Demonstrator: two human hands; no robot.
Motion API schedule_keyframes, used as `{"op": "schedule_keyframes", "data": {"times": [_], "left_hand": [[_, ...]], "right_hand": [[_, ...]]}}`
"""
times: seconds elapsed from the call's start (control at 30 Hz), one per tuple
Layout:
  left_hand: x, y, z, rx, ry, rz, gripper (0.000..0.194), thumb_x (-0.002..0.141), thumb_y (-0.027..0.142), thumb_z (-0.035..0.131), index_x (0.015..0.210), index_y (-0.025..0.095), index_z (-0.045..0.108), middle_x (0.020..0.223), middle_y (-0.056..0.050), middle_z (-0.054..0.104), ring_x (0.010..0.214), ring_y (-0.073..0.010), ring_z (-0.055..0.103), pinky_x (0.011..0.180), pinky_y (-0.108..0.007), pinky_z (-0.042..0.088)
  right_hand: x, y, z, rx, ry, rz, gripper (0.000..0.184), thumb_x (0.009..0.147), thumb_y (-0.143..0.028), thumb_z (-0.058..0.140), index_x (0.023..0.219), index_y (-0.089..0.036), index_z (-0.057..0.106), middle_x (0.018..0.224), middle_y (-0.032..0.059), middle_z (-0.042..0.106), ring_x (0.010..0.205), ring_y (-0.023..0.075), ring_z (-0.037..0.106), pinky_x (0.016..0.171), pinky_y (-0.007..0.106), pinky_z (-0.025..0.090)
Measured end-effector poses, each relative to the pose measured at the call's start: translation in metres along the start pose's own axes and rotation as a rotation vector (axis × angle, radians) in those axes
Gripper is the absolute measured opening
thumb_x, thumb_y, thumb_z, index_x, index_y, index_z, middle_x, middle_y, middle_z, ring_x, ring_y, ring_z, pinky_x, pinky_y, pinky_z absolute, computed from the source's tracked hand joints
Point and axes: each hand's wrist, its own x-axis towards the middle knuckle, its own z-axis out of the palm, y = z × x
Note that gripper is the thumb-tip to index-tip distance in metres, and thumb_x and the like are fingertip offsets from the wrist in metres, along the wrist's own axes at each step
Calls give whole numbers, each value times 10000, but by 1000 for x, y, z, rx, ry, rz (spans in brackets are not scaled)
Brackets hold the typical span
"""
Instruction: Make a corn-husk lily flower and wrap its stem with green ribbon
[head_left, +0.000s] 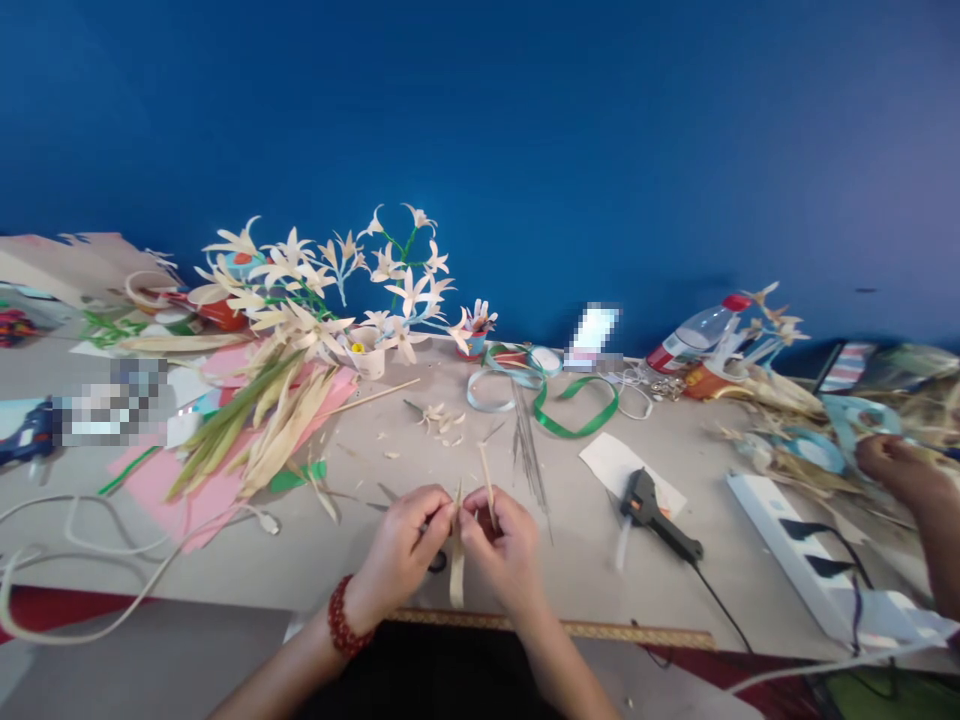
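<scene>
My left hand, with a red bead bracelet on the wrist, is closed in a pinch on a pale strip of dried husk. My right hand pinches the same strip from the other side. A thin pale wooden stick also rises from between the right fingers. The strip hangs down between both hands near the table's front edge. Partly hidden behind the left fingers is a small dark ring. Thin wires and small husk scraps lie just beyond the hands.
Husk flowers stand at the back left, behind a pile of husks on pink paper. A glue gun, green ribbon and power strip lie rightward. A bottle stands behind. Another person's hand is at right.
</scene>
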Motion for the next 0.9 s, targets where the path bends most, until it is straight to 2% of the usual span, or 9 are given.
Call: {"op": "schedule_keyframes", "data": {"times": [0.07,0.2,0.37,0.47,0.53,0.63,0.77,0.9], "left_hand": [[0,0,1,-60,14,4,240,966,272,415,761,185,504,721,1,510,690,-142,498,665,-251,393],[-3,-1,4,-143,8,-13,129,893,288,573,831,177,546,810,-17,558,762,-148,535,716,-254,428],[-5,-1,5,-418,-64,-207,236,938,350,497,796,169,548,712,-5,562,634,-118,524,603,-233,424],[-6,-1,6,-515,-40,-255,259,945,380,483,810,168,542,655,12,561,578,-107,529,571,-226,432],[-6,-2,9,-538,-7,-283,277,957,403,450,820,174,526,574,43,515,490,-92,484,500,-209,402],[-7,-7,14,-532,5,-322,288,940,429,480,789,183,492,478,93,390,392,-64,338,397,-182,274],[-9,-12,15,-490,31,-283,285,934,407,500,760,181,490,531,83,369,450,-66,315,429,-185,268],[-9,-10,8,-330,126,-118,275,964,323,455,733,179,495,603,50,406,534,-88,377,523,-213,336]], "right_hand": [[1,1,0,90,11,89,100,788,-215,565,695,-183,550,539,-67,414,487,92,358,475,208,305],[1,3,0,286,73,208,89,786,-231,572,715,-182,554,574,-48,495,502,94,407,492,210,341],[-3,9,3,494,116,275,100,802,-243,600,732,-187,556,583,-49,515,458,72,370,452,196,307],[-5,11,5,571,132,297,137,803,-276,632,736,-183,556,581,-53,496,440,59,328,425,186,270],[-6,11,6,605,137,305,177,801,-301,650,720,-179,551,574,-59,472,431,49,301,413,179,247],[-7,10,7,669,142,332,233,798,-339,671,704,-180,529,550,-78,425,416,37,261,398,166,215],[-6,11,4,722,114,380,299,825,-443,652,739,-186,526,533,-90,393,399,31,217,381,158,175],[-9,20,-1,712,130,429,411,901,-584,474,857,-188,572,602,-54,459,401,41,227,373,166,154]]}}
